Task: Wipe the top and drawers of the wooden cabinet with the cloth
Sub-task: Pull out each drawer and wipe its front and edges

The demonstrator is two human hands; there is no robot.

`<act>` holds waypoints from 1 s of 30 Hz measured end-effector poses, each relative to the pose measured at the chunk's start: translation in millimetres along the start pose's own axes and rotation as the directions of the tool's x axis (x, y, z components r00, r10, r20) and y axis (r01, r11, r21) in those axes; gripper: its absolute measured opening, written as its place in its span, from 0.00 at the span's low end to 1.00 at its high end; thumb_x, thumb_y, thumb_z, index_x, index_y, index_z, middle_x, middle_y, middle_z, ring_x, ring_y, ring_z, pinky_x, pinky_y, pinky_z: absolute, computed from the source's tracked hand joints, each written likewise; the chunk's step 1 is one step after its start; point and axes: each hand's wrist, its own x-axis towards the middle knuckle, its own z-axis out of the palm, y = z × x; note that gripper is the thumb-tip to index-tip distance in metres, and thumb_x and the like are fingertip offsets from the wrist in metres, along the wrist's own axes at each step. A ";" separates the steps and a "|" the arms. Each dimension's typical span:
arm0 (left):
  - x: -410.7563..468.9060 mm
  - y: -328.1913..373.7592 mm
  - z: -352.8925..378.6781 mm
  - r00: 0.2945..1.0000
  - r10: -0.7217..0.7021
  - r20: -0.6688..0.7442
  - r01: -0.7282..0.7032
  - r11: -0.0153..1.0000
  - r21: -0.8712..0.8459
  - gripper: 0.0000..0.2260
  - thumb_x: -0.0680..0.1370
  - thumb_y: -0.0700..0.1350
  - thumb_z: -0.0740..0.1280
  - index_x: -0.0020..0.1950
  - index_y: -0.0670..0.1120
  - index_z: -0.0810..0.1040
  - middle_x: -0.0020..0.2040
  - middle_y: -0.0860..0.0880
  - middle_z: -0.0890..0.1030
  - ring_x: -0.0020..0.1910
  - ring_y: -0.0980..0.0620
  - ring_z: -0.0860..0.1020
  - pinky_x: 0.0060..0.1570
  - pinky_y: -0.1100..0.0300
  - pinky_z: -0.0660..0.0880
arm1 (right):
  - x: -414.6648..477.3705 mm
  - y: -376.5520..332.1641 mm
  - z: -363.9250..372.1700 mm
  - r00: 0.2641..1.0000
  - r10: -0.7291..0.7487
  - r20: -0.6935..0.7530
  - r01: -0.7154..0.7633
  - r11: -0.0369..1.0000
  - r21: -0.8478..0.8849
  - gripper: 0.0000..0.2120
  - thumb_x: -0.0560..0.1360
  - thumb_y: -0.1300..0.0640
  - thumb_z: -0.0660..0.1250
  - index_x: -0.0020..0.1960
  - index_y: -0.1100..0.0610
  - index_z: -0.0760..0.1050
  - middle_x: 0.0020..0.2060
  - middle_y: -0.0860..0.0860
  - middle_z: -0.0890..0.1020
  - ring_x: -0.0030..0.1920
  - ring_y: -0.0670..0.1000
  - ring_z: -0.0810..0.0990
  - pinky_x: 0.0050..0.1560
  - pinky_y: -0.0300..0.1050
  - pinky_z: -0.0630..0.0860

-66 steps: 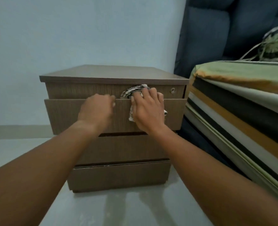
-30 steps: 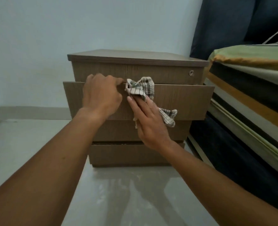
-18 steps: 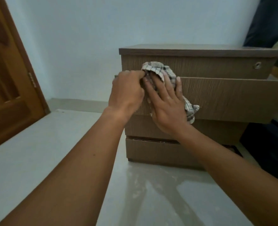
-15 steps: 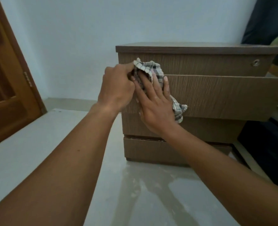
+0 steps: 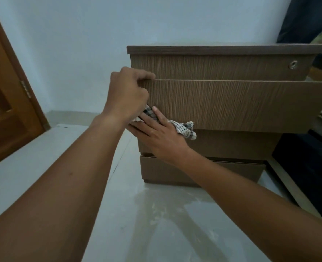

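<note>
The wooden cabinet (image 5: 220, 67) stands against the pale wall, its second drawer (image 5: 241, 104) pulled out toward me. My left hand (image 5: 127, 93) grips the top left corner of that drawer front. My right hand (image 5: 156, 135) presses the checked cloth (image 5: 184, 128) flat against the drawer's lower left corner; part of the cloth is hidden under my fingers and behind my left hand. A small round lock (image 5: 292, 64) sits at the right of the top drawer. Two lower drawers (image 5: 232, 144) stay pushed in.
A brown wooden door (image 5: 7, 103) stands at the left. A dark bed base (image 5: 307, 167) and a dark headboard (image 5: 305, 17) flank the cabinet on the right. The glossy pale floor (image 5: 156, 224) stretches in front of the cabinet.
My right hand has slid the cloth from the drawer front's top left edge down to its lower left corner. My left hand keeps its grip on the top corner. The view shifted left.
</note>
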 end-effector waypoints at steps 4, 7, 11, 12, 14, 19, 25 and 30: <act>-6.4 -10.4 13.5 0.989 0.148 0.008 -0.148 0.985 0.086 0.18 0.76 0.39 0.69 0.66 0.47 0.80 0.59 0.51 0.83 0.60 0.52 0.79 0.65 0.59 0.73 | -35.1 14.0 2.9 0.999 -0.008 0.051 0.010 0.999 -0.042 0.37 0.75 0.61 0.56 0.83 0.52 0.48 0.82 0.52 0.54 0.82 0.55 0.47 0.80 0.61 0.41; -8.8 -9.0 23.2 0.988 0.144 -0.051 -0.139 0.985 0.100 0.18 0.74 0.46 0.74 0.64 0.48 0.80 0.57 0.52 0.83 0.58 0.51 0.80 0.62 0.47 0.76 | -67.1 32.5 1.3 0.998 0.030 0.059 -0.025 0.996 -0.085 0.40 0.75 0.61 0.59 0.83 0.51 0.47 0.81 0.52 0.54 0.82 0.55 0.47 0.79 0.62 0.37; -13.6 -0.4 35.6 0.985 0.124 -0.123 -0.102 0.980 0.172 0.19 0.72 0.51 0.76 0.60 0.48 0.80 0.54 0.51 0.82 0.56 0.48 0.78 0.61 0.41 0.73 | -108.1 64.8 -6.5 0.987 0.156 0.041 -0.149 0.980 -0.131 0.43 0.75 0.59 0.64 0.83 0.48 0.43 0.81 0.51 0.52 0.81 0.55 0.44 0.78 0.64 0.36; -14.7 1.8 38.5 0.985 0.115 -0.125 -0.088 0.975 0.203 0.20 0.72 0.53 0.76 0.61 0.48 0.79 0.56 0.51 0.82 0.59 0.48 0.78 0.62 0.39 0.70 | -119.2 72.7 -8.0 0.978 0.207 0.022 -0.202 0.970 -0.135 0.43 0.76 0.58 0.65 0.83 0.47 0.44 0.81 0.51 0.53 0.81 0.55 0.44 0.78 0.64 0.36; -17.7 8.2 45.9 0.988 0.116 -0.106 -0.079 0.949 0.305 0.22 0.72 0.57 0.73 0.63 0.49 0.77 0.60 0.51 0.80 0.65 0.46 0.74 0.66 0.34 0.64 | -139.0 85.5 -10.9 0.944 0.327 -0.033 -0.328 0.937 -0.122 0.39 0.78 0.54 0.67 0.82 0.47 0.48 0.81 0.52 0.55 0.81 0.56 0.45 0.78 0.65 0.37; -28.2 40.3 72.2 0.986 0.166 -0.021 -0.143 0.901 0.410 0.26 0.76 0.56 0.70 0.72 0.50 0.70 0.71 0.48 0.73 0.75 0.44 0.64 0.72 0.29 0.47 | -161.8 106.4 -19.2 0.745 0.647 -0.162 -0.651 0.758 0.034 0.26 0.84 0.48 0.58 0.81 0.49 0.58 0.80 0.51 0.59 0.81 0.59 0.54 0.78 0.68 0.43; -29.6 58.5 94.6 0.984 0.180 -0.008 -0.164 0.912 0.375 0.26 0.79 0.51 0.67 0.76 0.49 0.68 0.73 0.48 0.72 0.77 0.42 0.62 0.74 0.32 0.46 | -160.7 132.1 -30.8 0.247 0.944 -0.218 -0.924 0.298 0.241 0.26 0.85 0.48 0.52 0.82 0.52 0.54 0.81 0.54 0.55 0.81 0.57 0.53 0.77 0.66 0.43; -28.3 54.0 97.5 0.979 0.203 -0.004 -0.184 0.896 0.405 0.26 0.79 0.49 0.67 0.76 0.49 0.66 0.73 0.46 0.72 0.77 0.40 0.62 0.75 0.33 0.47 | -154.2 143.0 -33.4 -0.179 0.970 -0.165 -0.771 -0.034 0.636 0.26 0.85 0.50 0.51 0.82 0.55 0.54 0.78 0.57 0.60 0.76 0.56 0.63 0.74 0.57 0.64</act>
